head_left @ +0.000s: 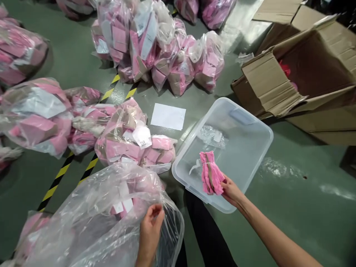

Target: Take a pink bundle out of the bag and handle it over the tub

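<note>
Pink bundle (211, 178) pinched in right hand (230, 191), left hand (150, 231) gripping bag (97, 215)

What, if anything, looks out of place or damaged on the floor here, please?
The cardboard box lies tipped on its side, flaps splayed and creased. A loose white sheet lies alone on the floor between the bags and the bin.

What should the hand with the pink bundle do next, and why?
Probably lower and let go. The right hand holds the pink bundle over the near rim of the clear plastic bin, which holds only a scrap of clear wrap, while the left hand grips the open plastic bag.
</note>
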A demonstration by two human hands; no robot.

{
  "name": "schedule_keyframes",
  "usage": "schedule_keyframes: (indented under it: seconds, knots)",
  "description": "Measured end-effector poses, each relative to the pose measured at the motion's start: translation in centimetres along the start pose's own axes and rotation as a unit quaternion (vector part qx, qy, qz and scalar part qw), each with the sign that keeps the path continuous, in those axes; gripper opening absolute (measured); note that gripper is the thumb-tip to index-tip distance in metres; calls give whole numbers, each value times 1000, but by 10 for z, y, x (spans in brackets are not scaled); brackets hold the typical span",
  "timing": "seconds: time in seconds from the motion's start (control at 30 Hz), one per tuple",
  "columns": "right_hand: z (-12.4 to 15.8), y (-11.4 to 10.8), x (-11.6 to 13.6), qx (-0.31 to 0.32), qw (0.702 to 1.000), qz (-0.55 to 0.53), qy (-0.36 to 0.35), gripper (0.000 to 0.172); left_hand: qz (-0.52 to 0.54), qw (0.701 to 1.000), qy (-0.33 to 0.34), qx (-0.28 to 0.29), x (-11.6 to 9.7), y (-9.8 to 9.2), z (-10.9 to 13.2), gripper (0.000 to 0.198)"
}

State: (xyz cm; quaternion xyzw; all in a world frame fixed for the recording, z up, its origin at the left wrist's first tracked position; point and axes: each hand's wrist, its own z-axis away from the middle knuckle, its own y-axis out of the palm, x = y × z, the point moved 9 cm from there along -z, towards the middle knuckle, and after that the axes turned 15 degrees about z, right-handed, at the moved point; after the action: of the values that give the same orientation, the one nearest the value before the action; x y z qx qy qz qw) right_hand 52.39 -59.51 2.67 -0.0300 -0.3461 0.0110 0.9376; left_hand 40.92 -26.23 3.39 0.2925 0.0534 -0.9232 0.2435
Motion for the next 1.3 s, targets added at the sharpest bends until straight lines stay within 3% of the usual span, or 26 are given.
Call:
schedule_keyframes:
  seconds: [0.1,0.2,0.27,0.3,0.37,0.4,0.43,0.5,0.57,0.6,0.67,0.7,0.77,0.87,1.1,1.3]
  knots:
    - [-36,-20,-18,-52,998,-39,19,92,-23,996,18,-89,7,-25,-13,68]
    - [-66,-37,-25,-106,994,-16,7,108,-66,989,21,-134,18,-45,-22,70]
    - [-77,-45,-27,-137,991,10,1,110,-127,974,105,-153,5,-49,-15,59]
    - [-79,-46,-27,-146,989,25,0,108,-165,955,194,-151,-13,-43,-5,46]
    - [-76,-43,-28,-157,986,54,5,100,-226,881,405,-95,-53,-7,34,16]
    - [-71,-40,-29,-160,985,70,9,97,-231,842,485,-48,-67,17,55,17]
    - [-64,-35,-29,-161,984,82,13,96,-227,827,515,14,-74,43,68,27]
    - [-46,-21,-30,-153,984,88,17,96,-189,864,456,98,-75,90,66,31]
    - [-27,-5,-29,-135,988,77,10,91,-151,948,235,152,-46,134,34,40]
    - [-17,2,-27,-129,989,69,3,87,-134,974,116,141,-26,148,17,60]
    - [-1,14,-25,-120,992,40,-1,78,-101,988,-16,115,0,171,-7,94]
    - [6,18,-26,-112,993,18,7,75,-57,989,-49,130,8,184,-15,93]
    - [14,26,-28,-87,995,-31,39,74,19,984,-76,159,18,201,-27,71]
    - [18,28,-31,-53,992,-59,101,74,91,975,-100,177,27,205,-30,46]
    - [16,23,-28,-4,985,-60,164,67,189,934,-204,224,27,206,-11,72]
    - [19,20,-25,52,982,-33,177,67,183,930,-216,234,20,209,-6,76]
